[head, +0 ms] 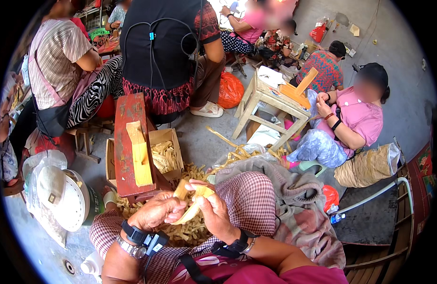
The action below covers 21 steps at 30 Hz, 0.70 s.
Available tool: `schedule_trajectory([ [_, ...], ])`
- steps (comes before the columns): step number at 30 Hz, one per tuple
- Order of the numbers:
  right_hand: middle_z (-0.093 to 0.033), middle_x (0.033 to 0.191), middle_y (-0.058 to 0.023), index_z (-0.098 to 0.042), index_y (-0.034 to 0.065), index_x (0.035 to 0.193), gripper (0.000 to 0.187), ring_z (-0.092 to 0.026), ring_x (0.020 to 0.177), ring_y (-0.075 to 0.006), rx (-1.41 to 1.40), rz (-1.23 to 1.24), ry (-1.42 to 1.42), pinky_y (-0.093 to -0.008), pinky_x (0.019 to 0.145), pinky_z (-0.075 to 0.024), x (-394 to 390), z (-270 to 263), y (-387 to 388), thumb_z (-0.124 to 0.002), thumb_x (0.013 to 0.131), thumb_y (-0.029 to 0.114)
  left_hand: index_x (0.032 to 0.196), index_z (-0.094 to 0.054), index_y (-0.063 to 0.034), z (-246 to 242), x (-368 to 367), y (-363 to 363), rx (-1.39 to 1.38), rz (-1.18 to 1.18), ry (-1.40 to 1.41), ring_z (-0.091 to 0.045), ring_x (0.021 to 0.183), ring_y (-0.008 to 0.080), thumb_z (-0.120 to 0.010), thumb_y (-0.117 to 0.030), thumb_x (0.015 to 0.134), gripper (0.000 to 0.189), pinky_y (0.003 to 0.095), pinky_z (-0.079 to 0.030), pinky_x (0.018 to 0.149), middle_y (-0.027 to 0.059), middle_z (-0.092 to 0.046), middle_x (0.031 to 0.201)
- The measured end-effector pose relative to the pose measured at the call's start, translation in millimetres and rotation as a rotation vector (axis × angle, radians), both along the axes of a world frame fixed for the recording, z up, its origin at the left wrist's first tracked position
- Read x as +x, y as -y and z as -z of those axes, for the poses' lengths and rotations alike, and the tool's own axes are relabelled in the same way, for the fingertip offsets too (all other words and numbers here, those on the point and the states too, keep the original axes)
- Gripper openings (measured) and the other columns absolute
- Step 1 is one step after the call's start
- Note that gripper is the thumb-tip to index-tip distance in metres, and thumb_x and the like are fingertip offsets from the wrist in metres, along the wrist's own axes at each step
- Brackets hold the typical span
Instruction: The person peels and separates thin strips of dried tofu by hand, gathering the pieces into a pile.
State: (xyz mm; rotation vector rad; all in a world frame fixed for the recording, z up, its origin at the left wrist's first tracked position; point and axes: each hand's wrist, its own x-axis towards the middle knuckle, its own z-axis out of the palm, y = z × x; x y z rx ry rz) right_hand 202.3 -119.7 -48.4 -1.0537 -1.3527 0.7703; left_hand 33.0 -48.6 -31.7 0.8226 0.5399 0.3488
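Observation:
Above my lap, my left hand (pixel 161 209) pinches a flat, pale yellow-brown strip piece (pixel 182 189) between thumb and fingers. My right hand (pixel 215 211) grips a broader, folded yellow strip (pixel 190 214) of dried, leaf-like material, whose lower end curves toward my left fingers. Whether the two pieces are joined is hidden by the fingers. Beneath both hands lies a heap of short, knotted-looking yellow strips (pixel 184 232). Just beyond my left hand, a wooden block with an upright piece (pixel 142 159) rests on a worn red wooden bench (pixel 124 142).
A cardboard box (pixel 175 142) of yellow strips stands beside the bench. White lidded bucket (pixel 74 202) is at left, a blanket (pixel 293 198) at right. Ahead is a wooden stool (pixel 255 88) bearing another wooden block (pixel 300 90). Several people sit around, one in pink (pixel 360 120) at right.

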Motion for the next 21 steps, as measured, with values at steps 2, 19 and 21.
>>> schedule_trajectory([
  [2,-0.054,0.119,-0.0112,-0.055,0.0019,0.116,0.026,-0.052,0.11,-0.0187,0.024,0.028,0.081,-0.0308,0.094,-0.0413,-3,1,-3,-0.043,0.097,0.016,0.069,-0.051,-0.0034,1,0,1,-0.044,0.065,0.013,-0.033,0.048,0.0066,-0.05,-0.01,0.088,0.021,0.0218,-0.026,0.045,-0.0007,-0.041,0.058],
  [19,-0.045,0.063,-0.0103,-0.049,-0.0045,0.08,0.034,-0.039,0.059,-0.0119,-0.354,-0.382,0.158,-0.0314,0.055,-0.0382,14,-5,-53,-0.042,0.096,0.025,0.082,-0.052,-0.0002,-11,8,7,1.67,-0.424,-0.442,-0.06,0.08,0.0325,-0.07,-0.008,0.075,0.021,0.0387,-0.051,0.065,0.0155,-0.054,0.106],
  [21,-0.045,0.063,-0.0102,-0.049,-0.0046,0.08,0.035,-0.04,0.06,-0.0133,-0.325,-0.49,0.265,-0.0318,0.056,-0.0386,20,-2,-60,-0.041,0.096,0.025,0.081,-0.05,0.0009,-11,8,5,1.702,-0.412,-0.41,-0.06,0.079,0.033,-0.072,-0.004,0.072,0.024,0.0373,-0.05,0.066,0.0176,-0.056,0.101],
])
